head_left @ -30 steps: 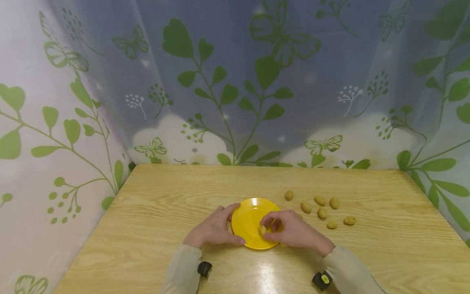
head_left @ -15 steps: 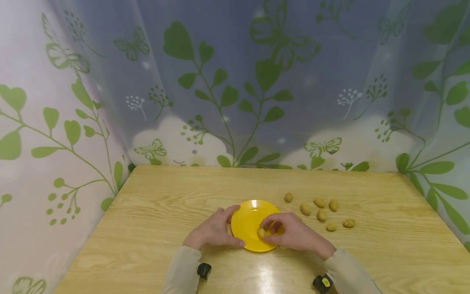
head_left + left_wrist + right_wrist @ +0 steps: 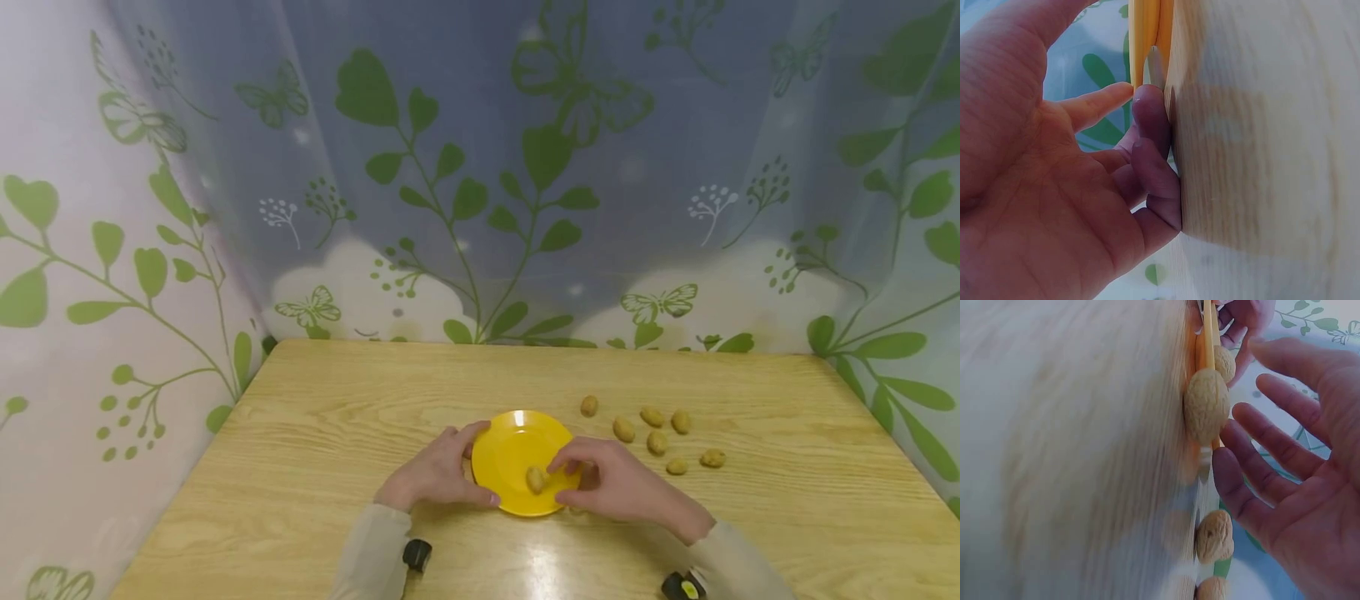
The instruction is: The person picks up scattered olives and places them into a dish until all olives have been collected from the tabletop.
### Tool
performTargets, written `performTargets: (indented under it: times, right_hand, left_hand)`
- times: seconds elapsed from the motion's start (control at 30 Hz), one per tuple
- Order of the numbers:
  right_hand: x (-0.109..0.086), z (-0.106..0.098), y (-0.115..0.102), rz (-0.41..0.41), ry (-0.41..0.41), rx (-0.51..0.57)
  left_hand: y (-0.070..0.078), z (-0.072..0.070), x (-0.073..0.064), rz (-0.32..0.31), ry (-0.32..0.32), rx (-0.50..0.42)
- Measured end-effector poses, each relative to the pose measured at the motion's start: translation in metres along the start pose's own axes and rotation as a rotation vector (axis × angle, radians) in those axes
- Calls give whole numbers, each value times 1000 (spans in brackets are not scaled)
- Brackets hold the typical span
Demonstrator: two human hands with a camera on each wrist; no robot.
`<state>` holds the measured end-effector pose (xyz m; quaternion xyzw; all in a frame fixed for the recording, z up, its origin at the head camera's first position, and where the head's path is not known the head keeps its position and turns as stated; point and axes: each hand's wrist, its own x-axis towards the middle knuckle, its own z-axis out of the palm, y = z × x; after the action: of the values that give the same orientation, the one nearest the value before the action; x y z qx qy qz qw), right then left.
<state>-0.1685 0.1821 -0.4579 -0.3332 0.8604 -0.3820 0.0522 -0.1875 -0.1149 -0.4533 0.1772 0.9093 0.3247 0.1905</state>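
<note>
A yellow plate (image 3: 498, 454) lies on the wooden table. My left hand (image 3: 435, 472) holds its left rim between thumb and fingers; in the left wrist view a fingertip meets the plate's edge (image 3: 1142, 37) and other fingers curl low by the tabletop. One walnut (image 3: 535, 480) sits inside the plate. Over the plate's right side is my right hand (image 3: 615, 481), its fingers loosely spread and holding nothing, with the fingertips just right of that walnut. In the right wrist view another walnut (image 3: 1207, 406) lies close to the plate's edge, mostly hidden under the hand in the head view.
Several more walnuts (image 3: 657, 442) are scattered on the table (image 3: 337, 392) right of the plate. Patterned curtains (image 3: 480, 167) with green leaves and butterflies enclose the back and sides. A black wrist strap (image 3: 417, 554) is on each sleeve.
My right hand has let go of the walnut, which now rests in the plate, and has drawn back slightly to the right. The left hand stays at the rim.
</note>
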Motion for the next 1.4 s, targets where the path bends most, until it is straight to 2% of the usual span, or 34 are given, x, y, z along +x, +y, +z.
performTargets:
  times: [0.3,0.53,0.63,0.9,1.4]
  right_hand:
    - [-15,-6,4,-24,58,-23]
    - [-25,-8,7,-35,71,-39]
    - [-28,-10,9,-31,49,-26]
    - [-33,-17,10,58,-45,51]
    - [-31,-14,16,121,-84,37]
  left_hand:
    - [0,-1,0,12,4,-8]
    - [1,0,0,-5,-3,-6]
    - [2,0,-1,-7,-4,-6]
    - [3,0,-2,-13,1,-4]
    - [1,0,0,-3,-2,-3]
